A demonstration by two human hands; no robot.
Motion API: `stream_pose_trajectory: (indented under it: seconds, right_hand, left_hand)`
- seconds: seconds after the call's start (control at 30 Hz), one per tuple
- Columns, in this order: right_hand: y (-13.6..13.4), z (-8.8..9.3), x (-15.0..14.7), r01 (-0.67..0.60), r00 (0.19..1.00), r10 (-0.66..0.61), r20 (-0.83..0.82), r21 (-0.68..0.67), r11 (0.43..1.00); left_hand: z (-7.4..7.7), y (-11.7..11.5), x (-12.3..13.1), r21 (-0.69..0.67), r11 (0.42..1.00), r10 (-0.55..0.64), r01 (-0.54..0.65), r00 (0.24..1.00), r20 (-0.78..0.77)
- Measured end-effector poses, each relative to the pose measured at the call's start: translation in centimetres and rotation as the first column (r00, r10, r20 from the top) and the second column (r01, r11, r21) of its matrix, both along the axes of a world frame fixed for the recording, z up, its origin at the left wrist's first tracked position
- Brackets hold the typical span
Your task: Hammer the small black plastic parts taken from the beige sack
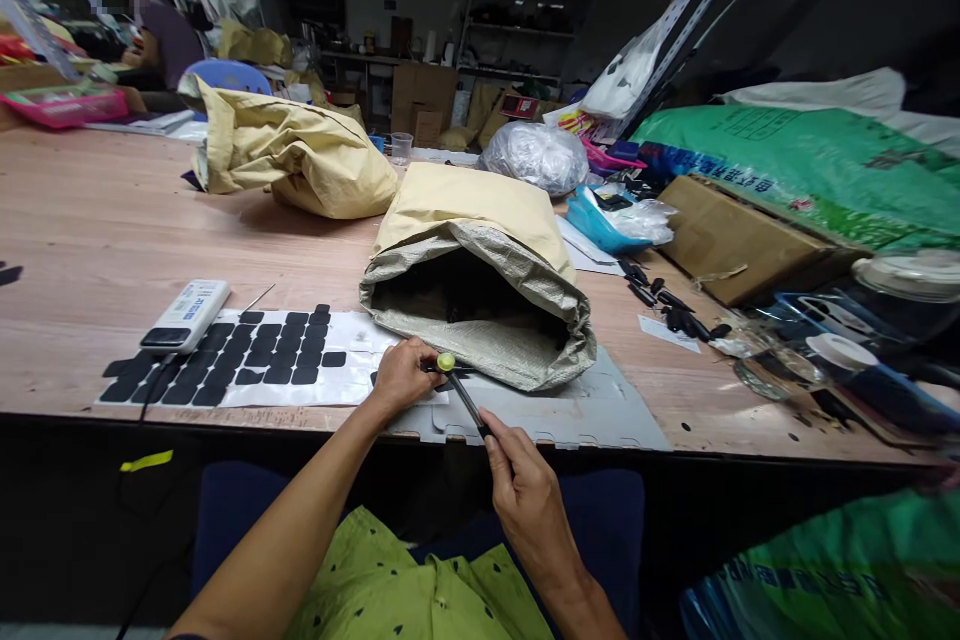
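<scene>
My right hand [517, 465] is wrapped round the black handle of a small mallet [466, 400]. The mallet's round yellow-green head rests beside the fingertips of my left hand [407, 375]. Those fingers are pinched together at a small dark piece on the grey board [615, 410], too hidden to name. Just beyond both hands lies a tan woven sack [480, 195], its rolled mouth gaping towards me. Inside it is dark, with contents I cannot make out. Left of my left hand is a white sheet [352, 330] bearing rows of black rounded squares.
A white handheld device [187, 315] with a cable sits on the sheet's left part. Another tan sack [300, 155] lies behind. To the right are scattered black parts [675, 310], a cardboard box [742, 230] and clear containers [832, 360]. A person [161, 40] sits at far left.
</scene>
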State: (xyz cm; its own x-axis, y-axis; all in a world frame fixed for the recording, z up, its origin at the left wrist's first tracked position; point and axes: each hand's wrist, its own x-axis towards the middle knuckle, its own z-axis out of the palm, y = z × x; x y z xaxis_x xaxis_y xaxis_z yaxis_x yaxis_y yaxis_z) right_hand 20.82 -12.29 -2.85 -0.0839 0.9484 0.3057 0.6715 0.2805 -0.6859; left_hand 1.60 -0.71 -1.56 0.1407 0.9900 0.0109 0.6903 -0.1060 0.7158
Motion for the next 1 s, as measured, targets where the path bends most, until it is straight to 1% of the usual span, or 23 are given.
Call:
stream_pose_trajectory:
  seconds: [0.1,0.2,0.23,0.3,0.37,0.43,0.57,0.67,0.73,0.8,0.87,0.93,1.0]
  right_hand:
    - [0.4,0.1,0.5,0.039,0.999,-0.039,0.016,0.000,0.999]
    - [1.6,0.5,1.7,0.168,0.980,-0.173,0.096,0.058,0.984]
    - [2.2,0.7,2.2,0.224,0.960,-0.234,0.152,0.083,0.971]
    - [3.6,0.7,3.2,0.318,0.891,-0.345,0.295,0.136,0.938]
    - [5.0,0.3,4.1,0.343,0.816,-0.394,0.423,0.195,0.919]
    - [6.1,-0.3,4.5,0.339,0.760,-0.416,0.499,0.241,0.909]
    - [6.5,-1.3,4.2,0.354,0.718,-0.462,0.521,0.299,0.886]
    - [6.1,-1.4,3.6,0.391,0.703,-0.511,0.495,0.331,0.859]
    - [5.8,-1.3,3.3,0.407,0.700,-0.527,0.482,0.338,0.849]
    - [5.8,-1.2,3.1,0.412,0.702,-0.529,0.477,0.334,0.848]
    - [5.8,-1.2,3.1,0.412,0.702,-0.527,0.479,0.329,0.849]
    - [5.9,-1.3,3.1,0.410,0.698,-0.524,0.488,0.327,0.851]
    - [5.9,-1.4,3.2,0.411,0.690,-0.527,0.496,0.330,0.850]
  left_hand:
    - [-0.2,0.0,0.0,0.009,1.000,0.012,-0.012,1.000,0.003]
    - [-0.4,-0.1,0.0,0.029,0.999,0.026,-0.025,1.000,-0.015]
    - [-0.4,-0.1,0.0,0.039,0.999,0.023,-0.022,0.999,-0.022]
    - [-0.5,-0.2,0.0,0.059,0.998,0.014,-0.013,0.999,-0.029]
    - [-0.4,-0.3,0.0,0.069,0.998,0.008,-0.006,0.999,-0.032]
    - [-0.4,-0.4,-0.1,0.062,0.998,0.004,-0.001,0.999,-0.039]
    - [-0.6,-0.4,-0.2,0.065,0.998,-0.017,0.019,0.999,-0.044]
    - [-0.8,-0.3,-0.3,0.077,0.996,-0.041,0.044,0.998,-0.041]
    - [-0.6,-0.4,-0.4,0.070,0.996,-0.060,0.063,0.997,-0.041]
    - [0.0,-0.8,-0.7,0.053,0.994,-0.095,0.097,0.995,-0.028]
    - [0.9,-1.8,-1.3,0.019,0.985,-0.173,0.172,0.985,0.010]
    - [1.7,-3.2,-2.1,-0.034,0.954,-0.297,0.299,0.954,0.049]
    - [2.1,-4.9,-2.9,-0.099,0.907,-0.406,0.408,0.913,0.041]
